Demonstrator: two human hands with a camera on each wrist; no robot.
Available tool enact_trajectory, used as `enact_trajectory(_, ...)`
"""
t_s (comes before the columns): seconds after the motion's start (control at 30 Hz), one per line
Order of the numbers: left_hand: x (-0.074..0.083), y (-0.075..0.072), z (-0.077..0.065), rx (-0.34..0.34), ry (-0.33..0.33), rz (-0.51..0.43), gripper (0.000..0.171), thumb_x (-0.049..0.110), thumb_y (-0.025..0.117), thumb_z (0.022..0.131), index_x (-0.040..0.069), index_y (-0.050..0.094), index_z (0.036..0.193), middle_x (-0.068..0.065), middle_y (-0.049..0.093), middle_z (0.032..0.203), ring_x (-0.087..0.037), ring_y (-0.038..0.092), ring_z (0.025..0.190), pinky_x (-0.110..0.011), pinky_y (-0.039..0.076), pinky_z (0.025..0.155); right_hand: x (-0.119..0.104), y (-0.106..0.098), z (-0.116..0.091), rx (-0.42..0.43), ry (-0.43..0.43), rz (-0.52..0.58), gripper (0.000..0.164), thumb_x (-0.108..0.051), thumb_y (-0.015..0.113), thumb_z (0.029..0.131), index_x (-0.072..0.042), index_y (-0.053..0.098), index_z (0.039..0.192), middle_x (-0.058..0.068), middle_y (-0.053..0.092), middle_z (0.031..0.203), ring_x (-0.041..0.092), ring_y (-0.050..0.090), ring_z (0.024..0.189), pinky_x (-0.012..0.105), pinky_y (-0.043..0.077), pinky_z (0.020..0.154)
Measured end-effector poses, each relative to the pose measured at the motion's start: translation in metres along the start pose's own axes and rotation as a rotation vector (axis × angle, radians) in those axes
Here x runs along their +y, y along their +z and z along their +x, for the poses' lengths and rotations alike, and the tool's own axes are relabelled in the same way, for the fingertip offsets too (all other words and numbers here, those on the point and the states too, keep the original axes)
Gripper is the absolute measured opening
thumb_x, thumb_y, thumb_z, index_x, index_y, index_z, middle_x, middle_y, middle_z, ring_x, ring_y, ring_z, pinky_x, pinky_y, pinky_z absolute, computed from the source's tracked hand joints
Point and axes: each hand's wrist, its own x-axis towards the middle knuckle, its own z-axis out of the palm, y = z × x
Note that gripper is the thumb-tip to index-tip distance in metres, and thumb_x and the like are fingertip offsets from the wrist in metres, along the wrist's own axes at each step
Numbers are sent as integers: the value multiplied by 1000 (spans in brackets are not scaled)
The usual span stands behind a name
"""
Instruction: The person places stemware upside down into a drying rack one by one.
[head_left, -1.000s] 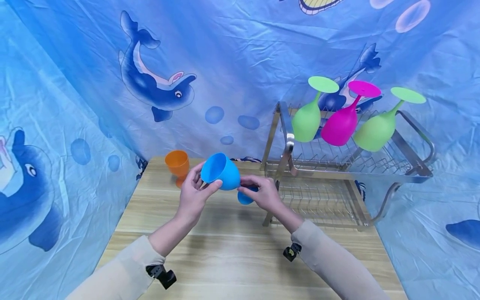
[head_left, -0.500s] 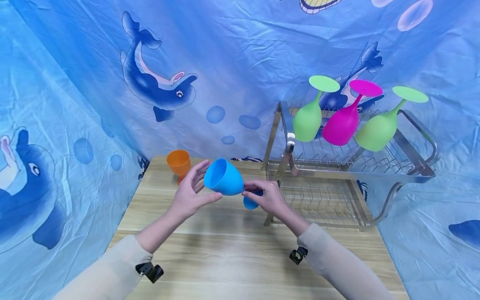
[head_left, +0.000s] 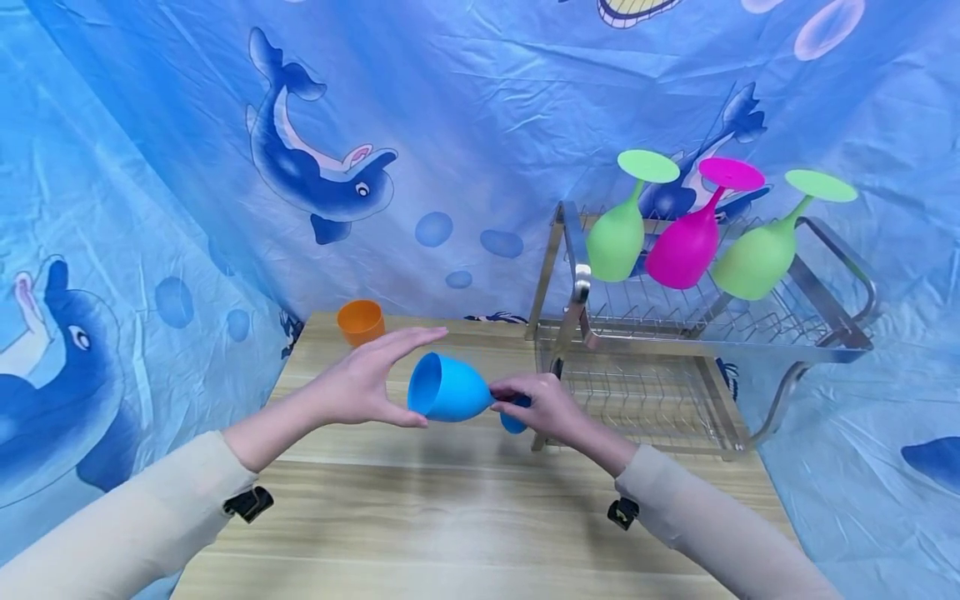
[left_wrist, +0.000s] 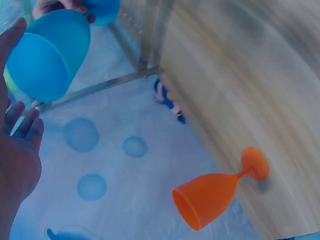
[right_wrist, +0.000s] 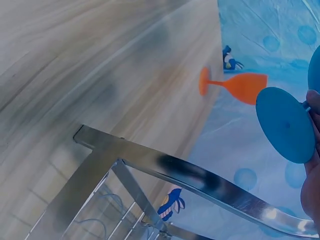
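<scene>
A blue goblet (head_left: 459, 390) lies sideways in the air above the table, its mouth facing left. My right hand (head_left: 546, 407) pinches its stem near the round foot (right_wrist: 286, 125), which shows large in the right wrist view. Around the mouth my left hand (head_left: 367, 379) stands spread, thumb below and fingers above, with a gap to the bowl. The left wrist view also shows those fingers apart from the goblet (left_wrist: 50, 55). An orange goblet (left_wrist: 215, 195) stands upright at the table's back left, partly hidden behind my left hand in the head view.
A two-tier metal dish rack (head_left: 720, 346) stands at the right of the wooden table (head_left: 450, 517). On its top tier, a green goblet (head_left: 617, 242), a magenta goblet (head_left: 684, 246) and another green goblet (head_left: 757, 258) rest upside down. A blue dolphin-print cloth (head_left: 480, 150) hangs behind.
My left hand has let go of the blue bowl and drawn back left, fingers spreading. My right hand has lowered the goblet slightly rightward, turning it nearly level.
</scene>
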Motion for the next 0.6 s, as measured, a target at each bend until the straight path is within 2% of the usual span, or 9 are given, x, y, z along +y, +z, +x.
enact_trajectory(0.1, 1, 2, -1, -17, 36, 22, 111, 46, 101, 71, 18, 44, 163, -8, 50, 163, -35, 51, 147, -63, 52, 109, 0, -1, -1, -19, -20, -2, 26, -11, 83, 94, -5, 80, 120, 8, 81, 109, 17, 79, 96, 28, 64, 85)
enact_trajectory(0.4, -4, 12, -1, 13, 156, 111, 108, 45, 103, 69, 14, 50, 158, -9, 55, 159, -35, 56, 142, -57, 59, 103, -1, -8, 2, -55, -24, 4, 27, -8, 83, 94, -5, 80, 121, 9, 81, 112, 17, 80, 98, 27, 64, 86)
enact_trajectory(0.6, -8, 16, -1, 59, 173, 109, 104, 40, 104, 68, 13, 54, 155, -9, 59, 155, -33, 58, 139, -55, 58, 104, -1, -11, 6, -45, -79, -15, 26, -8, 83, 94, -3, 80, 120, 10, 81, 110, 18, 80, 96, 26, 64, 85)
